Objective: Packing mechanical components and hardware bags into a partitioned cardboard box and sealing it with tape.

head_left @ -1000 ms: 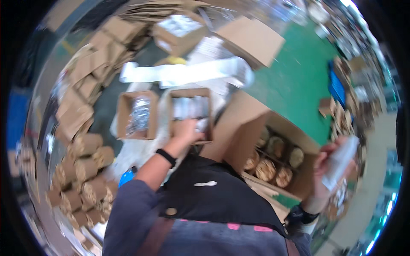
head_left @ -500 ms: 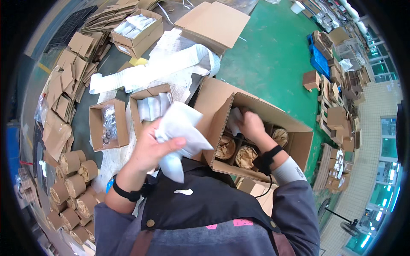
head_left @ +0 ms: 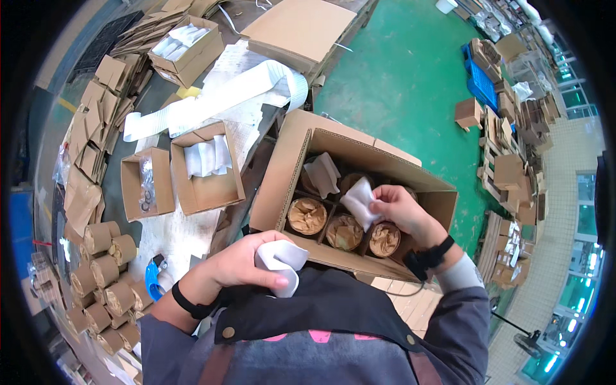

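I see the divided carton (head_left: pixel 359 192) holding paper-stuffed tubes (head_left: pixel 307 215); my right hand (head_left: pixel 398 208) pinches a white pouch (head_left: pixel 359 202) there, left hand (head_left: pixel 247 266) clutches another pouch (head_left: pixel 282 260).

Green floor (head_left: pixel 410 83) at 1 o'clock, cluttered worktable (head_left: pixel 186 224) at 9, stacked flat cardboard (head_left: pixel 96 122) at 10, blue crate (head_left: pixel 482 83), bright windows (head_left: pixel 577 295) at 4.

We see a large brown divided carton (head_left: pixel 333 160) at centre, holding paper-wrapped round items. To its left on the worktop (head_left: pixel 186 237) stand two small open brown boxes (head_left: pixel 204 168), and another box (head_left: pixel 187 42) sits far left.
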The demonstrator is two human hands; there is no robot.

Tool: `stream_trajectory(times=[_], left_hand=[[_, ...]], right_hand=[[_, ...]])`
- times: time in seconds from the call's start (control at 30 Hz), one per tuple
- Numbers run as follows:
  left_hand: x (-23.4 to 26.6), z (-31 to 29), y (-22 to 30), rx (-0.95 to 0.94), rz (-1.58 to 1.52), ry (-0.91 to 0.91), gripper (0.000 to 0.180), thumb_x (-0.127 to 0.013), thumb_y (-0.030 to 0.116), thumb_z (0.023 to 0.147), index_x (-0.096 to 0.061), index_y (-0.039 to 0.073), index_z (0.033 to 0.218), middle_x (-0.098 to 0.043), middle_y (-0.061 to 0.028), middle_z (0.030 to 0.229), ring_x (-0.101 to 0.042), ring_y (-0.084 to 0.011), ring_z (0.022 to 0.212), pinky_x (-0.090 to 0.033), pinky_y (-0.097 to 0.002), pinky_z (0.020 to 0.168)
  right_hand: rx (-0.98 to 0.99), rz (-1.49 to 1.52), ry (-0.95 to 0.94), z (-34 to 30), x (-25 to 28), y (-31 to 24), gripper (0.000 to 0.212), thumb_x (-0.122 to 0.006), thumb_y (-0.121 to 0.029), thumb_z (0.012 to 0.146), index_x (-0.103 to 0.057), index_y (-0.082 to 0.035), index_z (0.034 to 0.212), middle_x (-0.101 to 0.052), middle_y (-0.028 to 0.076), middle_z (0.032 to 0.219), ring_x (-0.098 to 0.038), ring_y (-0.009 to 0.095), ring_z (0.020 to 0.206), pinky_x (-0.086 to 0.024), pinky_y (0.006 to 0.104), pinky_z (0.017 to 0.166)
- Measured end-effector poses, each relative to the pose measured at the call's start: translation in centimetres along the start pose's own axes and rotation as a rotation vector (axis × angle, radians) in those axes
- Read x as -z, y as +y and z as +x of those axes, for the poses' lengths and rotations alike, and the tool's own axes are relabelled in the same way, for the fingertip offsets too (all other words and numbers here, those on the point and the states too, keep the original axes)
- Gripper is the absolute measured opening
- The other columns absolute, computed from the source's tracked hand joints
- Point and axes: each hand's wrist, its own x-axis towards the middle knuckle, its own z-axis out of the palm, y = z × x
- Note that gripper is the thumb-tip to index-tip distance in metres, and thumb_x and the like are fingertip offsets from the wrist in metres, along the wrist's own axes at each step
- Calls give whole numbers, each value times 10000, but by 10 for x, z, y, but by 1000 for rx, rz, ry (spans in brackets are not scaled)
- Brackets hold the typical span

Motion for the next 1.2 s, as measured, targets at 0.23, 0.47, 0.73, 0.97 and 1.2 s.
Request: stream_trajectory(times=[0.23,0.47,0.73,0.97,1.2], left_hand=[[-1,-13,-8,64,-12,-41,531,-645,89,895,-395,12,1357,-588,-64,1120,-579,-125,988,-507,-268,819],[-42,42,39,-167,508,-22,490,-615,244,928,-416,-2,1302,-633,-117,963,-632,-148,760,-507,-283,624],[-54,74,33,-122,399,152,655,-594,136,939,-189,23,1441,-596,-134,1120,-623,-123,842,-525,-270,783],[3,27,28,-248,178,458,489,-612,147,927,-402,32,1353,-581,-94,1133,-582,-76,825,-472,-207,729],[131,-14,-2,-265,599,919,326,-572,198,943,-545,30,1221,-615,-76,1073,-624,-120,800,-493,-235,627]], right_hand=[[29,-478,224,42,28,27,320,-646,-74,828,-566,18,1123,-637,120,954,-633,204,792,-551,325,671],[498,-175,-193,-55,-31,-57,853,-828,-306,729,-369,-25,1390,-557,142,1224,-528,224,1146,-425,354,970],[-20,-244,247,-71,24,-2,551,-803,-87,662,-546,23,1137,-644,112,1023,-640,186,903,-524,352,820],[-167,-1119,664,5,55,30,420,-785,-133,684,-579,39,1007,-663,217,943,-659,350,842,-532,425,741],[-46,-1466,619,-10,49,45,321,-729,-216,712,-580,3,894,-657,228,811,-645,376,814,-528,455,723]])
